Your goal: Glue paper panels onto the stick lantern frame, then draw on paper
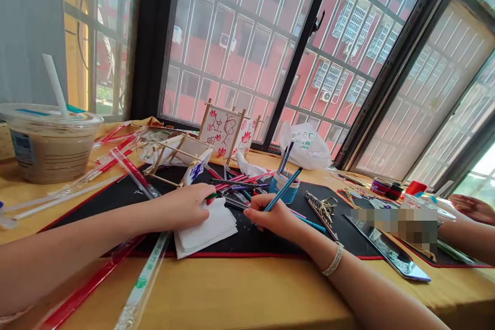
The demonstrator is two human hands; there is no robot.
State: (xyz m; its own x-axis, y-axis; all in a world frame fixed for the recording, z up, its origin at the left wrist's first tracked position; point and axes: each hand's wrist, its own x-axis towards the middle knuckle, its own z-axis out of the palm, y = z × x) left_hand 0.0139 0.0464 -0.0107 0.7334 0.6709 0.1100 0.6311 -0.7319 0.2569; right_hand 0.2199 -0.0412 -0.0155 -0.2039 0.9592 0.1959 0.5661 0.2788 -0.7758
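Note:
My right hand [273, 215] is closed round a blue pencil [284, 188], whose tip points down at the black mat [116, 193]. My left hand [185, 205] rests with curled fingers on a folded white paper [211, 229], holding it down on the mat; a red and green bit shows at its fingertips. Between the hands lies a heap of coloured pens [235, 185]. A blue cup [284, 185] with pens stands just behind my right hand.
Two paper-and-stick lantern frames [228, 131] stand at the back of the mat. A lidded drink cup with a straw [50, 139] is at far left. Long wrapped sticks [133, 172] lie across the yellow table. Another person's hand [474, 207] is at far right. A phone [390, 250] lies right.

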